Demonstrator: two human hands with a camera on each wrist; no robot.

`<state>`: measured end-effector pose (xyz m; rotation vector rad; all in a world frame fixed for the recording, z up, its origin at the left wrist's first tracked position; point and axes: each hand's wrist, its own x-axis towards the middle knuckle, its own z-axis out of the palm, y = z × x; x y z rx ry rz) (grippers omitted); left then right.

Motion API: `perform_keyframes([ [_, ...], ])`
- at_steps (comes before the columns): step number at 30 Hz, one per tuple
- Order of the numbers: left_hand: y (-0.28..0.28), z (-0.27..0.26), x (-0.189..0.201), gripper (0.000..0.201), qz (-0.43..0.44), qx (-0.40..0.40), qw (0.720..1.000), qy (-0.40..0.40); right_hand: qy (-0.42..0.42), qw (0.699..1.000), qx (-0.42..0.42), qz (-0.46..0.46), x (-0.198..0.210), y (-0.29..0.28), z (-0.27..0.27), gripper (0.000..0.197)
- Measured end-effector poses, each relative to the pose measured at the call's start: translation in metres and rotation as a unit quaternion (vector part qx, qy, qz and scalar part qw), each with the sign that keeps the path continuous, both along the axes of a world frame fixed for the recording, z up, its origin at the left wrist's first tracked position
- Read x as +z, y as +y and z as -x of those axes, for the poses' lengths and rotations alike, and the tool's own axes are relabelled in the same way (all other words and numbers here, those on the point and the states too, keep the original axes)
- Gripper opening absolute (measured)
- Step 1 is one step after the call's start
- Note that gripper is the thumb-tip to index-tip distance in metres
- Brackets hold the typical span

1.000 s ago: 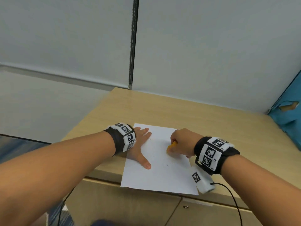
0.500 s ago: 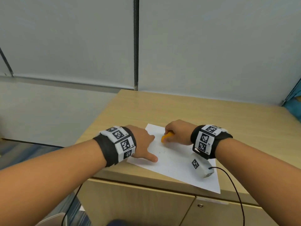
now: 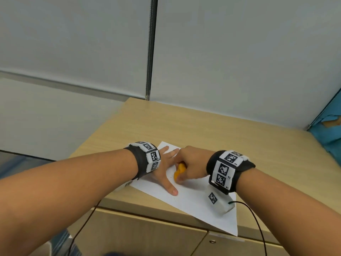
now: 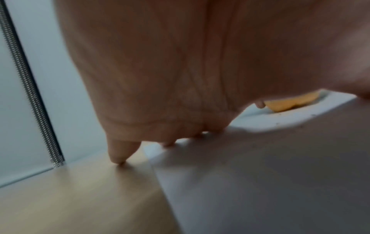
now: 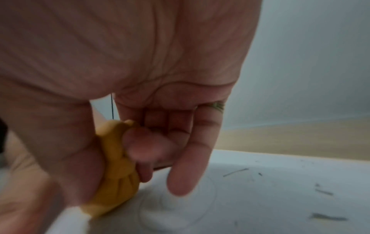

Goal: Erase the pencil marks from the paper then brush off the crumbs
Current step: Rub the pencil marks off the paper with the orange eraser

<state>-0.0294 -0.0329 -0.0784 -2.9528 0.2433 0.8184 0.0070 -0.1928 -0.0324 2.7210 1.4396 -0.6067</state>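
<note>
While the orange eraser [image 3: 180, 172] presses its lower end against the white paper [image 3: 193, 198], the right hand [image 3: 191, 166] grips it between curled fingers and thumb, little finger hanging straighter beside it in the right wrist view. Faint pencil marks [image 5: 176, 204] curve just beside the eraser's tip, and dark crumbs [image 5: 328, 218] lie scattered toward 3 o'clock of it. At 9 o'clock of the eraser the left hand [image 3: 164, 169] lies flat with fingers spread and straight, pressing the sheet down, its thumb pointing toward 6 o'clock. The paper sits askew near the front edge of the wooden worktop [image 3: 221, 133], one corner overhanging at 5 o'clock. Grey wall panels [image 3: 239, 52] rise at 12 o'clock.
</note>
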Motion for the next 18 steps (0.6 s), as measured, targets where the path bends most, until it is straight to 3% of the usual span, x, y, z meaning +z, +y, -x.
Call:
perform_keyframes([
  [4,0.002,0.001,0.001,0.142,0.001,0.005,1.000,0.005,-0.068,0.994,-0.081,-0.015,0.006,0.012,-0.025,0.021],
  [6,-0.001,0.002,0.004,0.140,-0.008,0.005,1.000,0.007,-0.084,0.994,-0.068,-0.016,0.005,0.017,-0.024,0.019],
  [11,-0.002,-0.001,0.003,0.129,-0.005,0.005,1.000,0.014,0.000,0.999,0.041,0.028,0.001,0.005,0.004,0.025],
  [16,0.001,-0.001,0.001,0.139,0.003,0.004,1.000,0.005,-0.053,0.997,-0.037,-0.047,-0.001,0.007,-0.025,0.029],
  [18,-0.002,0.001,0.005,0.136,-0.006,0.002,1.000,0.011,-0.063,0.996,-0.028,-0.051,-0.002,0.011,-0.019,0.023],
])
